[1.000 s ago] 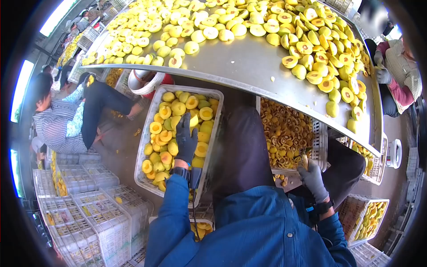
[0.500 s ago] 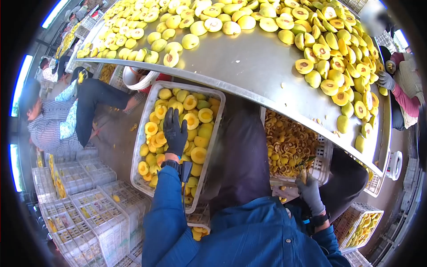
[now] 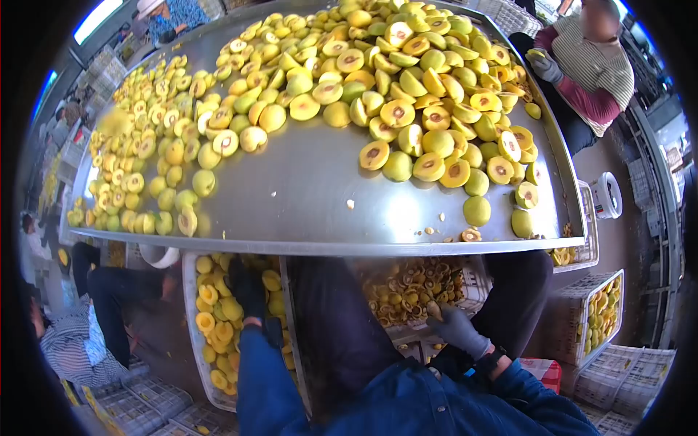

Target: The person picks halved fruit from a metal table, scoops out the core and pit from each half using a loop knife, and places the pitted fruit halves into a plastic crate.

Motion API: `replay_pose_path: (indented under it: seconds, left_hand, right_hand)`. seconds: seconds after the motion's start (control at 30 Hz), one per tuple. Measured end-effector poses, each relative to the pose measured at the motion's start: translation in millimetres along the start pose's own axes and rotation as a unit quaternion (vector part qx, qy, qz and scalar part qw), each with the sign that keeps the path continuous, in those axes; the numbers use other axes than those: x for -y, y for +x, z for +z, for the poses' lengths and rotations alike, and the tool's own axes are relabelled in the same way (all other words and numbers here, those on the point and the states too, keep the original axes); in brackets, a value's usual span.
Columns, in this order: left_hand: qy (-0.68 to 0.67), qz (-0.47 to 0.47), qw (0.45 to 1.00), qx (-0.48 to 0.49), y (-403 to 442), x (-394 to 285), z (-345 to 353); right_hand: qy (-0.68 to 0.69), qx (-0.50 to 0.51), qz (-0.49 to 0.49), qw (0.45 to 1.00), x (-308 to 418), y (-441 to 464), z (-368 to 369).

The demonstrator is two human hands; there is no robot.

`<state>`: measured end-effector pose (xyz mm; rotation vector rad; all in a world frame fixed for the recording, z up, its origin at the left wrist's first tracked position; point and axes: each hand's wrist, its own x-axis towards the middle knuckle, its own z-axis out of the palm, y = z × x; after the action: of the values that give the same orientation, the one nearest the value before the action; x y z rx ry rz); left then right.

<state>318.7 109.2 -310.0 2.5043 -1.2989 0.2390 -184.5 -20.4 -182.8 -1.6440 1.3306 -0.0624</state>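
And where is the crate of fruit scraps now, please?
In the head view, the scrap crate is slightly right of centre, below the table's near edge, just beyond the right hand.

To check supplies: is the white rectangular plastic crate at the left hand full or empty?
Mostly full: yellow fruit halves cover the crate's visible inside.

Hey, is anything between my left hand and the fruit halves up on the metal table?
Yes, the metal table's near edge runs between your left hand, down at the fruit crate, and the fruit halves on top.
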Motion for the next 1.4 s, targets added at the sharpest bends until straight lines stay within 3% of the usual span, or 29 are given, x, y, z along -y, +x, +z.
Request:
replay_pose_path:
  seconds: [0.1,0.2,0.27,0.33,0.4,0.47,0.57,0.67,0.7,0.77,0.9,0.97,1.0,1.07,1.17,1.2,1.23,1.27,1.4]
  left_hand:
    - [-0.226,-0.142,0.953,-0.143,6.2,-55.0,-84.2]
    - [-0.220,-0.068,0.948,-0.221,24.2,-117.2,-150.3]
    - [-0.291,0.022,0.939,-0.184,59.4,-182.9,-175.9]
    - [-0.328,0.133,0.929,-0.104,104.3,-229.7,-172.6]
    - [-0.271,0.223,0.933,-0.076,158.8,-268.4,-136.6]
    - [-0.258,0.284,0.917,-0.109,195.8,-311.8,-104.5]
    - [-0.272,0.231,0.934,0.008,221.3,-323.8,-28.6]
    - [-0.386,0.173,0.893,0.155,210.3,-338.0,-62.8]
    - [-0.377,0.172,0.898,0.150,206.4,-327.4,-59.0]
    - [-0.528,0.092,0.829,0.162,176.8,-325.1,-81.6]
    - [-0.562,0.054,0.801,0.201,86.2,-357.0,-179.8]
    - [-0.553,0.069,0.809,0.186,43.2,-369.2,-204.3]
    - [-0.544,0.085,0.815,0.181,22.1,-371.0,-207.6]
    - [-0.592,0.028,0.797,0.116,-12.6,-385.2,-208.6]
    - [-0.685,-0.038,0.722,0.093,-40.8,-401.6,-228.5]
    - [-0.722,-0.070,0.682,0.096,-44.1,-402.7,-230.6]
    - [-0.756,-0.101,0.639,0.100,-46.6,-403.0,-231.3]
    - [-0.732,-0.085,0.666,0.112,-48.6,-402.3,-230.4]
    - [-0.700,-0.065,0.706,0.084,-61.0,-407.5,-238.8]
  right_hand:
    - [-0.017,-0.016,-0.024,0.999,-0.7,-1.6,0.2]
    - [-0.011,-0.027,-0.039,0.999,3.0,-7.4,-3.6]
    - [0.002,-0.027,-0.069,0.997,-5.9,-9.5,-0.9]
    - [0.006,-0.029,-0.062,0.998,1.7,-15.4,-7.2]
    - [0.007,-0.039,-0.068,0.997,1.7,-16.5,-11.8]
    - [0.008,-0.056,-0.084,0.995,-2.8,-16.8,-10.6]
    - [-0.027,-0.040,-0.063,0.997,1.8,-21.1,-19.8]
    - [0.027,-0.061,-0.116,0.991,-0.8,-26.0,-24.0]
    - [0.059,-0.072,-0.122,0.988,3.5,-27.9,-27.7]
    - [0.124,-0.091,-0.135,0.979,28.3,-25.7,-44.2]
    - [0.266,-0.200,-0.242,0.911,99.2,-12.2,-72.7]
    - [0.294,-0.189,-0.229,0.908,127.8,-17.2,-77.0]
    - [0.419,-0.116,-0.185,0.881,137.3,-22.2,-71.5]
    - [0.634,0.035,-0.093,0.767,150.4,-29.9,-62.9]
    - [0.549,0.070,-0.077,0.829,139.9,-49.8,-62.4]
    - [0.385,-0.037,-0.155,0.909,131.6,-55.5,-59.7]
    - [0.204,-0.143,-0.226,0.942,121.4,-61.5,-55.1]
    - [0.012,-0.244,-0.286,0.927,114.4,-66.3,-52.0]
    - [-0.065,-0.260,-0.342,0.901,109.4,-86.4,-57.9]
